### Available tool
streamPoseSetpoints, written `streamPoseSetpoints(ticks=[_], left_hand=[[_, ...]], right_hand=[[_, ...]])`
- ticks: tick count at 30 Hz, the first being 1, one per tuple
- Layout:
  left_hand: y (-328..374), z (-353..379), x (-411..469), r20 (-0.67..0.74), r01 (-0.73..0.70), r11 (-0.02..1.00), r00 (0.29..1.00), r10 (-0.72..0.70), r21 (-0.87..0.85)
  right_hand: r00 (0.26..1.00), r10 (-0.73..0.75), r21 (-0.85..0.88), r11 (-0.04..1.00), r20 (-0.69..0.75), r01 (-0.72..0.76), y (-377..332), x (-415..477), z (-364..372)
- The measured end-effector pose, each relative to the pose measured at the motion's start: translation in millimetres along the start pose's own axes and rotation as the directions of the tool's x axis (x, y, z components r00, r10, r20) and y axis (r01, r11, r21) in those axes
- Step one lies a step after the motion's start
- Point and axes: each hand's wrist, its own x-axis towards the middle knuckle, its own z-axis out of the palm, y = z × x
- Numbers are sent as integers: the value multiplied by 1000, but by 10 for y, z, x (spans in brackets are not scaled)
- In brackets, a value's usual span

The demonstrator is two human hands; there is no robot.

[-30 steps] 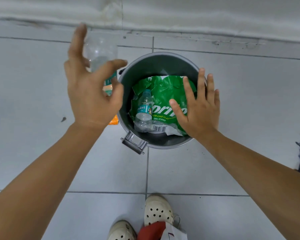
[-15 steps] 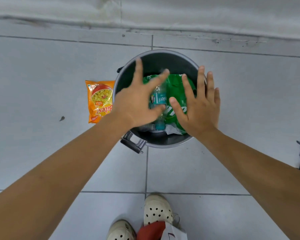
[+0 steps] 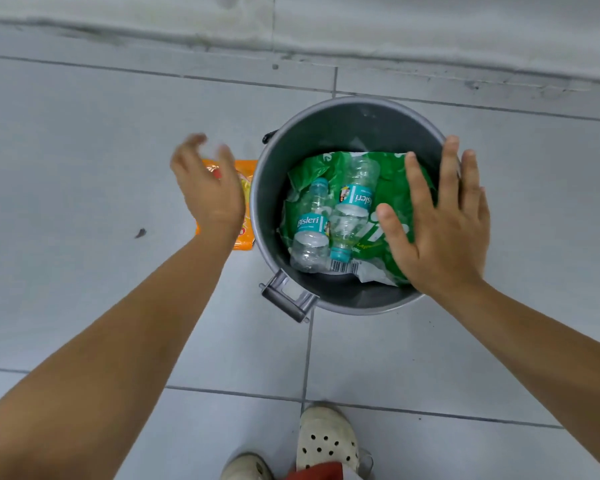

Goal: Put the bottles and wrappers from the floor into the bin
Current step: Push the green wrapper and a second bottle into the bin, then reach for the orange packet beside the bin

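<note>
Floor: pale grey glossy tiles [image 3: 84, 168] with thin dark grout lines run up to a scuffed white wall base; your two cream perforated clogs [image 3: 326, 441] show at the bottom edge.
Bin: your round grey metal bin [image 3: 267, 188], smooth-walled with a flat bracket handle, stands just right of your left hand and under your right.
What changed: half a second ago your left hand was over the bin with a bottle; now the second bottle [image 3: 352, 216] lies inside, cap toward you, touching the first bottle [image 3: 309, 233], which lies cap away from you.
Meaning: both clear, ribbed, teal-labelled bottles are binned, resting on the crumpled green wrapper [image 3: 392, 174], so I judge only the snack packet remains.
Left hand: your left hand [image 3: 208, 188] has swung out of the bin, blurred with motion, fingers spread and empty, hovering over the orange packet.
Right hand: your right hand [image 3: 440, 220] stays flat, fingers splayed, holding nothing, above the bin's right rim and the green wrapper.
Remaining item: the orange snack packet [image 3: 246, 202], shiny flat foil, lies on the floor beneath your left hand, against the bin's outer wall.
Next: probably a pinch on the packet's thin edge.
</note>
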Motion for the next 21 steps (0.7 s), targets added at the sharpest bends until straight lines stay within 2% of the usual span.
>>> streamPoseSetpoints(ticks=[1,2,3,5,6,9,11,14,18,21], left_hand=[[-210,6,-23,187,-53,963,982,3,263],[-388,8,-49,370,-145,878,928,-38,455],[-537,7,-59,497,-257,781,864,-78,569],[-741,47,-30,632,-434,633,766,-117,642],[-804,71,-10,663,-460,608,734,-149,646],[-941,116,25,677,-403,624,677,-289,669],[-1003,106,-6,674,-397,618,672,-308,678],[-1050,45,-76,669,-404,640,704,-238,653],[-1114,-17,-153,661,-495,596,746,-81,632],[-1152,-15,-209,631,-490,591,775,-40,640]], right_hand=[[1000,-5,2,1000,-7,5,-10,4,7],[1000,-8,2,1000,-14,8,-9,-1,9],[1000,-9,2,1000,-22,9,-4,0,9],[999,-16,-8,1000,-38,16,6,12,22],[999,-19,-12,1000,-43,18,7,14,27],[998,-25,-19,1000,-53,24,6,15,39],[998,-24,-20,1000,-57,23,5,13,40],[999,-18,-15,1000,-51,17,3,14,36],[999,-14,-10,1000,-47,13,3,12,34],[999,-11,-13,1000,-43,10,1,22,33]])
